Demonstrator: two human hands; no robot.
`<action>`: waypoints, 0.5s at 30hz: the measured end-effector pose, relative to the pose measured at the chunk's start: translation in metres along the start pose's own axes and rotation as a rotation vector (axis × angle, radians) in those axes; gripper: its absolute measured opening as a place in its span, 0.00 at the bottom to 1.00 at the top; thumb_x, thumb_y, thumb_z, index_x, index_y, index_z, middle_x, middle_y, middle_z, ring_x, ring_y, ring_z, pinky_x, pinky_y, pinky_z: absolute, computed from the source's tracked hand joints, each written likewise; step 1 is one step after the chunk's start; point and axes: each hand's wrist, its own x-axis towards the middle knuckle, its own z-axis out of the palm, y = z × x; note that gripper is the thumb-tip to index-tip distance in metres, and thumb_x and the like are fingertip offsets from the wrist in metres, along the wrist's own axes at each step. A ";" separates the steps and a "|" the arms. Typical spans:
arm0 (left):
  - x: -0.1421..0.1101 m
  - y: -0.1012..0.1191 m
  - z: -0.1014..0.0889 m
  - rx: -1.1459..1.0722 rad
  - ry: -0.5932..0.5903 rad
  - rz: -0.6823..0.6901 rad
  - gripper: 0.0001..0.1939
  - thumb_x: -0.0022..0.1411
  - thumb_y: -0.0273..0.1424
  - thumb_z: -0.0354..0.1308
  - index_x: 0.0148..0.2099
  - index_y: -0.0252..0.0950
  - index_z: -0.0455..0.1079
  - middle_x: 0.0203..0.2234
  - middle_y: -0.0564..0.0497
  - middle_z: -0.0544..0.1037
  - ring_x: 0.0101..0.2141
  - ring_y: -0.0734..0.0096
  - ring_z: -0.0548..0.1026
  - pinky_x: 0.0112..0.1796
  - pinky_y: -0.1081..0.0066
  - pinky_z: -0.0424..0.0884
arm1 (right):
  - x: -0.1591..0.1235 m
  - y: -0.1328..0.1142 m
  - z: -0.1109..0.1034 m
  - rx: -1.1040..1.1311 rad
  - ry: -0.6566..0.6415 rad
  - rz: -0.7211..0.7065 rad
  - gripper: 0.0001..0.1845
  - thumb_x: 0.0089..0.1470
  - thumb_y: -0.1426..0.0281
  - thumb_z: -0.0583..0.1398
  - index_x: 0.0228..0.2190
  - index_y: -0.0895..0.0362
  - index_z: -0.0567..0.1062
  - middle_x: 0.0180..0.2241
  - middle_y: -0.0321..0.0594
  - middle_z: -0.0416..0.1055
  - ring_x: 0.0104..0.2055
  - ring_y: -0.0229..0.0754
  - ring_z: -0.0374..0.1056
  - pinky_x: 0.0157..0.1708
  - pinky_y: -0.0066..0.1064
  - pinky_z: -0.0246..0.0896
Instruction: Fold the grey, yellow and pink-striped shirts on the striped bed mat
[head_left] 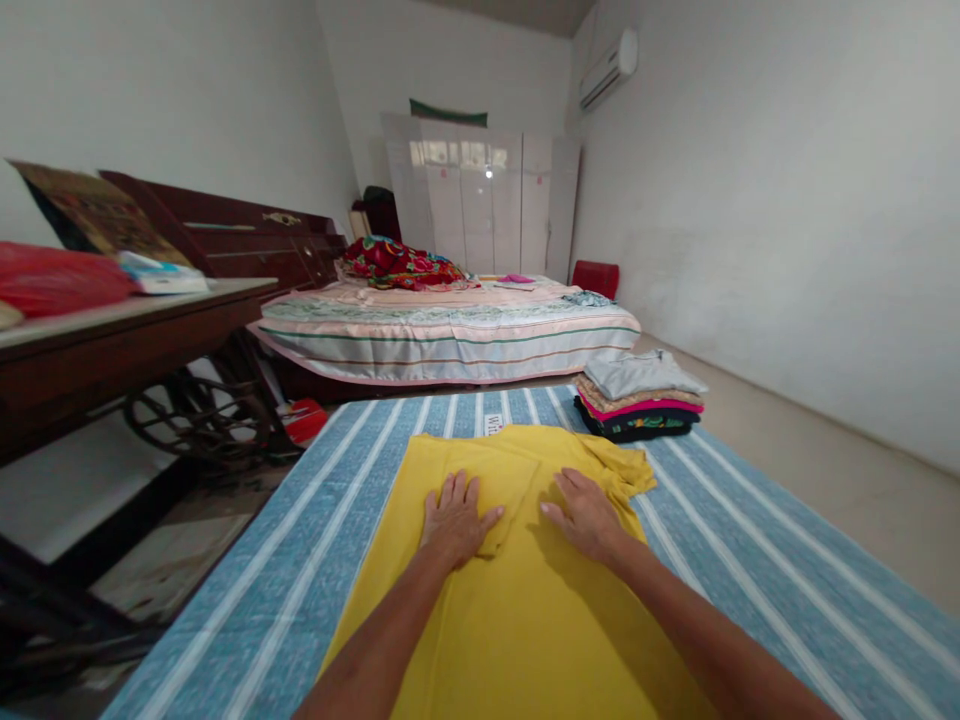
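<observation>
A yellow T-shirt [540, 610] lies spread on a blue bed sheet with white stripes. Its left side is folded inward, with that sleeve lying across the middle; the right sleeve sticks out, rumpled. My left hand [455, 520] rests flat on the folded-over sleeve, fingers spread. Over the right part of the shirt is my right hand [585, 512], fingers stretched out and thumb apart, holding nothing. Whether its palm touches the cloth, I cannot tell. Just beyond the shirt's right side sits a stack of folded clothes [637, 395], a grey one on top.
The striped sheet [757, 570] runs beneath everything. On the left stands a sewing machine table [135, 325] with a wheel underneath and a red bag [60, 275] on top. Farther off are another bed [450, 335], a red flowered blanket [397, 262] and a white wardrobe [480, 200].
</observation>
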 end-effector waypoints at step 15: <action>0.009 0.059 -0.018 -0.064 -0.089 0.207 0.36 0.63 0.49 0.37 0.65 0.31 0.49 0.66 0.42 0.44 0.65 0.58 0.41 0.60 0.55 0.42 | -0.148 0.066 -0.041 0.076 -0.171 0.532 0.20 0.59 0.59 0.46 0.42 0.55 0.72 0.29 0.41 0.75 0.35 0.47 0.72 0.30 0.32 0.56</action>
